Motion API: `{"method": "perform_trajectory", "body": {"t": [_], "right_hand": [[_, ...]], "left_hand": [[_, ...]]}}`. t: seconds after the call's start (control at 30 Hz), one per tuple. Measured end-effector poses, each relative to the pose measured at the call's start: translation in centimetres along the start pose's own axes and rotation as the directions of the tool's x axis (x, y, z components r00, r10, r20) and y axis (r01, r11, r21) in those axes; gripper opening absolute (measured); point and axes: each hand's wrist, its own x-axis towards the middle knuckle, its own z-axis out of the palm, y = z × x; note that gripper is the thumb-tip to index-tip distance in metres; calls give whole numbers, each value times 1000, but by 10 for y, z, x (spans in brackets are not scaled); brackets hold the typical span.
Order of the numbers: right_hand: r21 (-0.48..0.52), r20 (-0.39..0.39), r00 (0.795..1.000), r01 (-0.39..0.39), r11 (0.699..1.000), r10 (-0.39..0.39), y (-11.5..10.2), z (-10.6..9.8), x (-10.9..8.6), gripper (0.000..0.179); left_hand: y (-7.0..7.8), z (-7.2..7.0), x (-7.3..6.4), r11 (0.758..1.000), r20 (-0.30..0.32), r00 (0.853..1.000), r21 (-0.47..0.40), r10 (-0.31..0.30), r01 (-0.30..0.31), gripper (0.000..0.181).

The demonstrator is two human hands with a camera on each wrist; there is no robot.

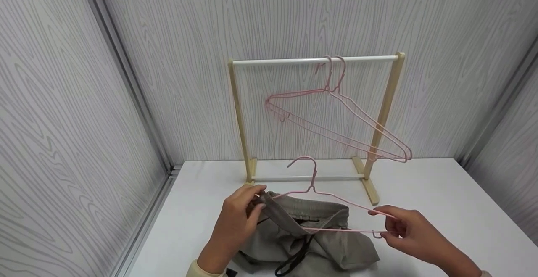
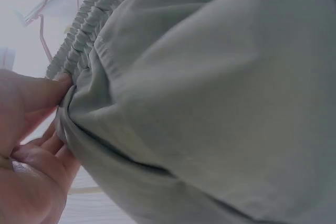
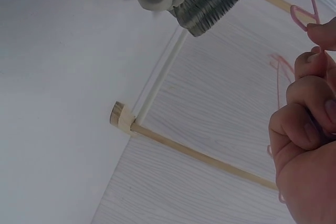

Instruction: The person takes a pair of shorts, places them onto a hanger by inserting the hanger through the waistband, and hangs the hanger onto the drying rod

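Observation:
Grey-green drawstring shorts (image 1: 290, 230) with a gathered elastic waistband (image 2: 86, 30) hang in front of me. My left hand (image 1: 237, 214) pinches the left end of the waistband between thumb and fingers. A pink wire hanger (image 1: 332, 229) has its left part inside the waist opening, where its tip is hidden by cloth. With curled fingers my right hand (image 1: 414, 233) grips the hanger's right end, near the small loop (image 3: 302, 18) on its lower bar. The hanger's hook points up and left. A black drawstring (image 1: 296, 258) dangles from the waistband's front.
Behind the shorts stands a small garment rack (image 1: 241, 121) with wooden legs and a white rail (image 1: 277, 61). Two pink hangers (image 1: 365, 119) hang from that rail. The white table (image 1: 168, 226) is enclosed by wood-grain panels (image 1: 189, 58) at the back and sides.

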Motion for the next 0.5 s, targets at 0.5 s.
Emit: {"method": "perform_trajectory", "body": {"t": [0.5], "right_hand": [[49, 101, 994, -44, 998, 39, -13, 25, 21, 61]], "left_hand": [[11, 4, -2, 994, -29, 994, -25, 108, -109, 27]]}}
